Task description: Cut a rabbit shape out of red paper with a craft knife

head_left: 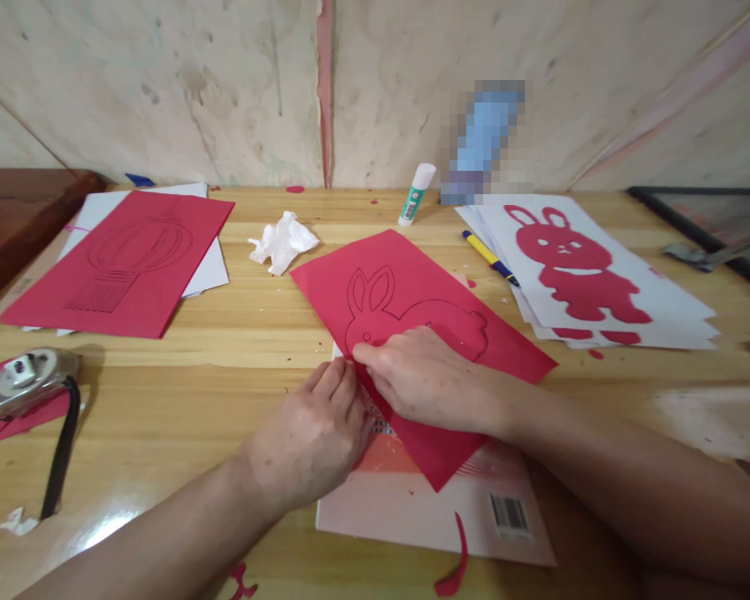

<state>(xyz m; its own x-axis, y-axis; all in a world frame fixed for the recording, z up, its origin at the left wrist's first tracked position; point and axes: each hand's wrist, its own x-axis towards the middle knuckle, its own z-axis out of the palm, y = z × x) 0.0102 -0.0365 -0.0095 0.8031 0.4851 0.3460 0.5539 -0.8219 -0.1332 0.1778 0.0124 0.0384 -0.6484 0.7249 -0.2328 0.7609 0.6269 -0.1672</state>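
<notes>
A curled red scrap (455,558) lay at the near edge of a glossy wooden table (225,392), overlapping a barcoded booklet (412,508). The rabbit-drawn red sheet (422,304) lay partly over that booklet. Left hand (312,433) and right hand (437,379) met at its left edge, fingers bent; whether either pinched the paper could not be told. A tape measure (34,379) sat at far left. Beyond were a crumpled tissue (284,242), an upright glue stick (416,196) and a stained pale wall (193,92).

A tape measure (32,385) and crumpled tissue (285,242) lie apart.
</notes>
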